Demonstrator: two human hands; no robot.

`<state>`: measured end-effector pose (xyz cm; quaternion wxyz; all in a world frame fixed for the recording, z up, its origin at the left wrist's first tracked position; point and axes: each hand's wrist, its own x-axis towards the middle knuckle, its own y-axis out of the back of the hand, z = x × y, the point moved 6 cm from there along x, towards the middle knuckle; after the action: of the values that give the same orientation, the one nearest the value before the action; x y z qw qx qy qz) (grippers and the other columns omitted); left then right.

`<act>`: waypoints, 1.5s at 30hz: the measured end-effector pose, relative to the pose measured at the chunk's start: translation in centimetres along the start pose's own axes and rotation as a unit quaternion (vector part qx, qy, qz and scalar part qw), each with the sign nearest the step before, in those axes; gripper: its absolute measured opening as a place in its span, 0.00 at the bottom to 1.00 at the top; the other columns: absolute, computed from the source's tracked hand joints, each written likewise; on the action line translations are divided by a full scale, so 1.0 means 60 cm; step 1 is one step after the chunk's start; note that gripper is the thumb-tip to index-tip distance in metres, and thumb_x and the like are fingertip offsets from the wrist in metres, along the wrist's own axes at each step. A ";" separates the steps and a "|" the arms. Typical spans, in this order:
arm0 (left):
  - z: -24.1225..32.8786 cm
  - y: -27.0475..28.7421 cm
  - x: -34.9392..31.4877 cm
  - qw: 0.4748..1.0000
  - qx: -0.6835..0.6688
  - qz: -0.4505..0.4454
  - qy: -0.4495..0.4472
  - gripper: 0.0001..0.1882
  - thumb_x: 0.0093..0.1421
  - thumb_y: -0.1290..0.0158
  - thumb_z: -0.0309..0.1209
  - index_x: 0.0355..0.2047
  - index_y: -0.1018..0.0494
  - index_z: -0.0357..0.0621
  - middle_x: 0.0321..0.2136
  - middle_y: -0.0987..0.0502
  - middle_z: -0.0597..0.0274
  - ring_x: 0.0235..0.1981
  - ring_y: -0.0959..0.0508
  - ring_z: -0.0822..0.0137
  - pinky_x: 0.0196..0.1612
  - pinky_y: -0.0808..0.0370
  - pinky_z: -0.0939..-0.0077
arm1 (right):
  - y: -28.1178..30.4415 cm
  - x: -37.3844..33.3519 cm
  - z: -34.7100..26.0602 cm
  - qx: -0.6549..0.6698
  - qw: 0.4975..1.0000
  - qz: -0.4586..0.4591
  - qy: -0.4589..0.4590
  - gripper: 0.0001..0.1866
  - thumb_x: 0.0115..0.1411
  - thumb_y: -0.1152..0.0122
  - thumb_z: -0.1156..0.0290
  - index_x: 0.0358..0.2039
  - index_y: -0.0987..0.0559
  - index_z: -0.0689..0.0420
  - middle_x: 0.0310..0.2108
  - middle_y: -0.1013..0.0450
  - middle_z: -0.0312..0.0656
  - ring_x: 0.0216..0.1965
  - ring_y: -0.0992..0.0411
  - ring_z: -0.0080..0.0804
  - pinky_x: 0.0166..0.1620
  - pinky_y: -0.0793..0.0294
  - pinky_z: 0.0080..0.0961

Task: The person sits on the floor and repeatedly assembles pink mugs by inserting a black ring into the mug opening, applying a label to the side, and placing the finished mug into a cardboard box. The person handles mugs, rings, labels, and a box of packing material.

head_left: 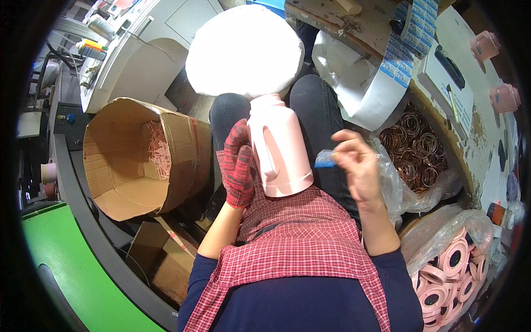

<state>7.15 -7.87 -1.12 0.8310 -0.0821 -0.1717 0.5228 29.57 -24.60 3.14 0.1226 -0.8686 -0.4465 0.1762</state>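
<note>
A pale pink plastic jug body (282, 146) with a built-in handle lies between my thighs, on the red checked apron (298, 243). My left hand (239, 166), in a red and dark striped glove, is up against the jug's left side. Its fingers are stretched out rather than wrapped round the jug. To the right of the jug, my bare right hand (357, 163) pinches a small blue and clear label (325, 159) between thumb and fingertips. That label is apart from the jug.
At left, a cardboard box (127, 171) holds small pink pieces. A white round cushion-like thing (243, 50) stands ahead. A strip of blue labels (398, 63) hangs off the right-hand table (481, 105). Bags of copper-coloured rings (412, 144) and pink ring-shaped parts (451, 265) sit at right.
</note>
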 end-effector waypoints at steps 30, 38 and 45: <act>0.038 0.053 0.071 0.981 0.148 -0.024 0.122 0.25 0.65 0.49 0.18 0.63 0.31 0.38 0.61 0.27 0.54 0.61 0.28 0.61 0.67 0.33 0.64 | 0.243 -0.056 0.078 -0.393 0.894 0.216 -0.003 0.14 0.57 0.29 0.68 0.44 0.18 0.54 0.33 0.20 0.34 0.26 0.27 0.19 0.34 0.25 0.23; 0.005 -0.065 0.189 0.859 0.363 -0.306 0.190 0.24 0.68 0.46 0.30 0.63 0.32 0.33 0.56 0.23 0.53 0.54 0.24 0.62 0.59 0.28 0.68 | 0.436 -0.279 0.381 -0.635 0.657 0.057 -0.402 0.16 0.57 0.38 0.67 0.45 0.17 0.58 0.43 0.19 0.54 0.44 0.20 0.54 0.46 0.21 0.47; 0.104 -0.013 0.188 0.854 0.392 -0.291 0.180 0.22 0.65 0.44 0.29 0.58 0.27 0.38 0.52 0.22 0.55 0.52 0.23 0.64 0.57 0.27 0.70 | 0.495 -0.352 0.473 -0.813 0.537 0.136 -0.177 0.43 0.46 0.27 0.59 0.63 0.30 0.53 0.63 0.36 0.41 0.64 0.39 0.39 0.64 0.34 0.43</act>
<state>9.92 1.66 7.18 0.9246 0.2119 0.1839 0.2575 28.13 -57.25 -29.48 -0.7436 -0.5959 -0.2868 -0.0982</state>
